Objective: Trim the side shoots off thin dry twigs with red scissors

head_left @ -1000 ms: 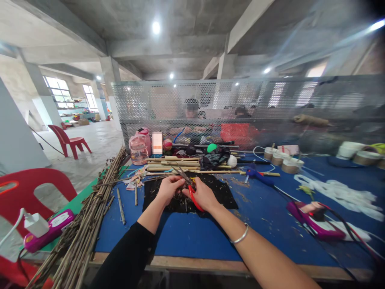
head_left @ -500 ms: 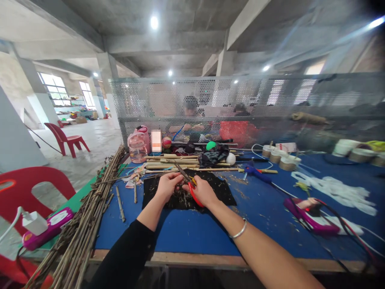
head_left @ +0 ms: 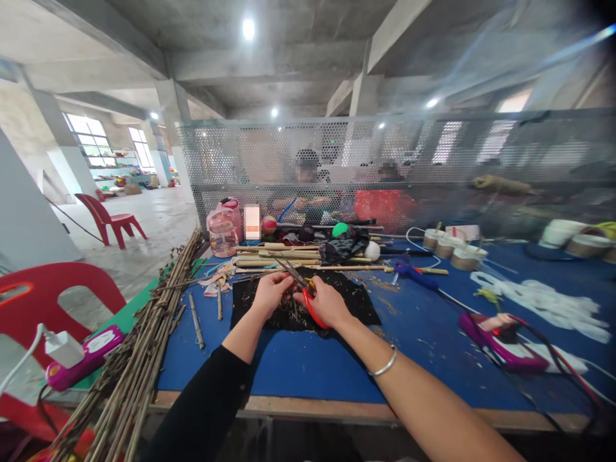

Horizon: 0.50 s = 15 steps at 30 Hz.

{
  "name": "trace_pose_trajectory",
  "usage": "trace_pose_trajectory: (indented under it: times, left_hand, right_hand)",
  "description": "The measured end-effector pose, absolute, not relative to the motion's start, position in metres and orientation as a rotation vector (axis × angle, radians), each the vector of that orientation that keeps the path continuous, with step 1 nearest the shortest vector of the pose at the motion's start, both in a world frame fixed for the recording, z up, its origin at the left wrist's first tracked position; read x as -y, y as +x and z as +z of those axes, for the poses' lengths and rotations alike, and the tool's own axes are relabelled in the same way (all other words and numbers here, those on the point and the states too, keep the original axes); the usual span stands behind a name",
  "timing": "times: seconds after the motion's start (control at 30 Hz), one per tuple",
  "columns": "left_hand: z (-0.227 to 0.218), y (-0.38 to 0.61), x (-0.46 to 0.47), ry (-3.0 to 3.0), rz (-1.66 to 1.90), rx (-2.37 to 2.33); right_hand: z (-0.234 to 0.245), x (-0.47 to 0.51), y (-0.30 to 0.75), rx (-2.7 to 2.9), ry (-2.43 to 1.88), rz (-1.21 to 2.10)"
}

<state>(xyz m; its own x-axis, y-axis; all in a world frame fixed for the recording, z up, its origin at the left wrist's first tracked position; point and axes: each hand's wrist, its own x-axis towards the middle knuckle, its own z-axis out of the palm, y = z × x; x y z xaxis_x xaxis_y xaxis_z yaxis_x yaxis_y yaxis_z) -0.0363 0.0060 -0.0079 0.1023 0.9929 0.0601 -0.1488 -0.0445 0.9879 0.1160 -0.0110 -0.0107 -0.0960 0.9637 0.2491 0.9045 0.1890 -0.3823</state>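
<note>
my right hand (head_left: pixel 328 303) closed round the red-handled scissors (head_left: pixel 309 309), over the middle of the black cloth (head_left: pixel 359 305) | my left hand (head_left: pixel 270 292) pinching a small twig piece (head_left: pixel 291 296) at the blades, above the same cloth | stick bundle (head_left: pixel 144 359) left of the cloth | purple glue gun (head_left: pixel 500 351) well right of it

Bright ceiling lamps (head_left: pixel 249 29), daylit windows (head_left: pixel 89 136) left; right side smeared, edges bowed.
</note>
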Motion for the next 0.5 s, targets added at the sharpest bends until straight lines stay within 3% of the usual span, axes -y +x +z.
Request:
trace_pose_trajectory:
  times: [0.5]
  left_hand:
    - [-0.0102,-0.0336,-0.0062,1.167,1.239,-0.938]
  right_hand:
    - [-0.0107,0.0116,0.1162,2.011,-1.738,0.228]
